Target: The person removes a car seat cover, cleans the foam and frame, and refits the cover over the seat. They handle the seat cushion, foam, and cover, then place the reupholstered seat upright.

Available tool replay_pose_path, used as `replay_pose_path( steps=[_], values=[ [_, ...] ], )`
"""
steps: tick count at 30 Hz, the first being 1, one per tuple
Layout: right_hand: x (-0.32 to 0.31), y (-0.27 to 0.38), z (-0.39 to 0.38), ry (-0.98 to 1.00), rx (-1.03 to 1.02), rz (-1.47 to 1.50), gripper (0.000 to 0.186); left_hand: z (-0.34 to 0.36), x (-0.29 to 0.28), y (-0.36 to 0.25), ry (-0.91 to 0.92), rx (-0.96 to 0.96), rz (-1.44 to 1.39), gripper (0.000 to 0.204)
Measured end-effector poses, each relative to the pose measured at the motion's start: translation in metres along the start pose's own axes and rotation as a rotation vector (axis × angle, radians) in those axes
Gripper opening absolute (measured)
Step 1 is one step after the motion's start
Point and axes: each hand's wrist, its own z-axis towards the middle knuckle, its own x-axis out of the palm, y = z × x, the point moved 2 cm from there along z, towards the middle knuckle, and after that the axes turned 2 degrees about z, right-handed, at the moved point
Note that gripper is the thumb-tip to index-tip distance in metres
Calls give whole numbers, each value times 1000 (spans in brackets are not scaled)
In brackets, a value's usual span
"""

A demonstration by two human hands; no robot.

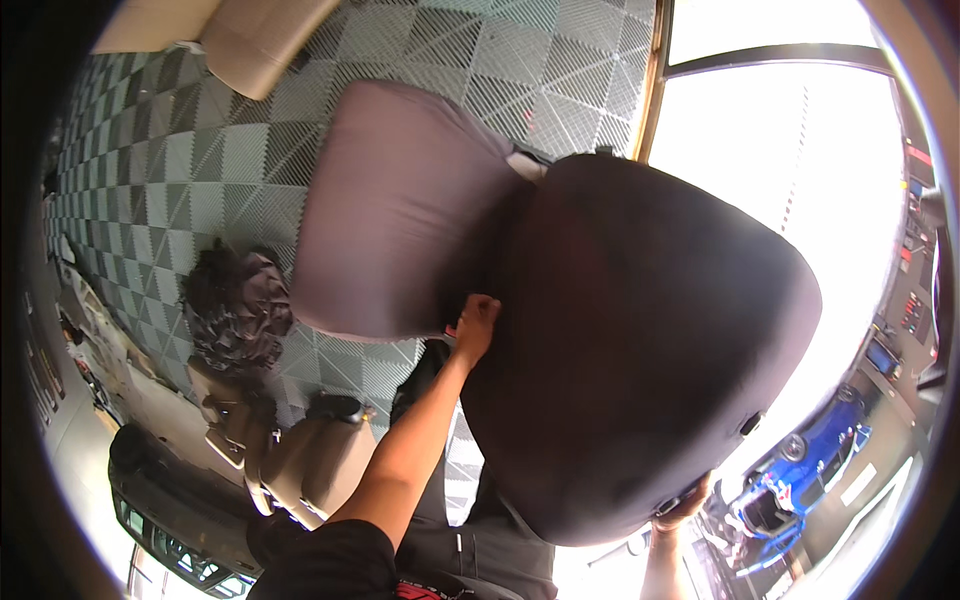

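Head view: we see a covered vehicle seat (pixel 570 230) filling the middle, resting on a grey checkered floor (pixel 255 165) just in front of the person. Its two parts meet in a fold. The cushion (pixel 400 210), left of the fold, wears smooth mauve-grey cloth with rounded corners and faint wrinkles along its upper side. The backrest (pixel 640 340), right of it and nearer to us, looks almost black, its broad, taut face paling to dusky mauve along the lower right edge. Along that edge we make out two small dark fittings (pixel 752 425), and a bit of red (pixel 450 331) shows near the lower end of the fold.

The left hand (pixel 478 325) is at the fold, fingers curled inward against the backrest's side; we cannot tell whether it pinches any cloth. The right hand (pixel 690 505) touches the backrest's lower right edge beside one fitting; its fingers are partly hidden, so we cannot tell how far they close.

Left of the cushion lies a crumpled dark bundle (pixel 240 315); below it we find tan seats (pixel 325 465). A blue car (pixel 790 490) stands at far right.
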Motion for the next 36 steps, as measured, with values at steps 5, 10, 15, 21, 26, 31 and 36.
replay_pose_path(
  steps=[5,10,15,21,26,31,36],
  values=[
    [36,16,16,-34,-65,-32,75,-61,-57,-21,202,188,182,45],
    [57,56,28,-73,-103,3,71,-163,-73,10,374,471,569,87],
    [67,106,37,-127,-151,127,68,-202,-97,32,316,485,360,100],
    [73,220,45,-160,-201,492,64,-234,-144,64,230,130,-646,76],
    [80,378,40,-118,-344,950,61,-228,-221,74,220,165,-848,75],
    [112,562,32,-168,-782,925,62,-223,-318,73,206,251,-1004,77],
    [164,727,13,-30,-1028,493,51,-216,-413,100,179,301,-1124,80]
  ],
)
